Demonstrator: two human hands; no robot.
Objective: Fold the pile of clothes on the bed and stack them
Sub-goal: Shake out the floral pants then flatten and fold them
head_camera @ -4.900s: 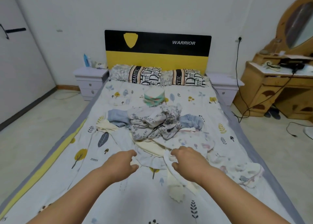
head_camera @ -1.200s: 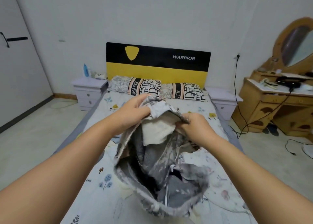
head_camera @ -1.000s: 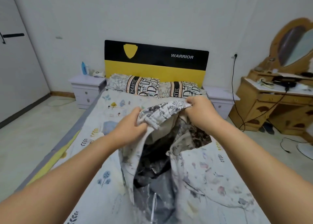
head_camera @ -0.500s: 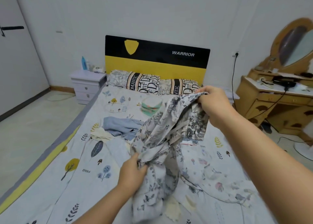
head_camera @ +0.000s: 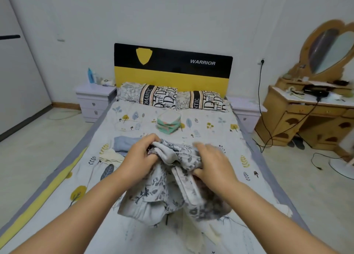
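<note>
A grey floral-print garment [head_camera: 164,192] hangs bunched above the bed [head_camera: 220,131], held up in front of me. My left hand [head_camera: 139,157] grips its upper edge with curled fingers. My right hand [head_camera: 212,163] holds the cloth on the right side, thumb pinching a fold; it is blurred. A blue garment [head_camera: 124,143] and a cream one [head_camera: 111,157] lie on the sheet to the left. A folded green-and-peach piece [head_camera: 168,123] sits farther back, near the pillows. More pale cloth [head_camera: 214,234] lies below the held garment.
Two patterned pillows [head_camera: 172,98] lean against the black-and-yellow headboard [head_camera: 172,69]. White nightstands [head_camera: 95,100] flank the bed. A wooden dressing table [head_camera: 310,117] with a mirror stands right, with cables on the floor [head_camera: 318,157].
Both hands lifted the floral garment from the pile and shook it about. Since half a second ago my right hand has come down and in, and both hands now hold its top together.
</note>
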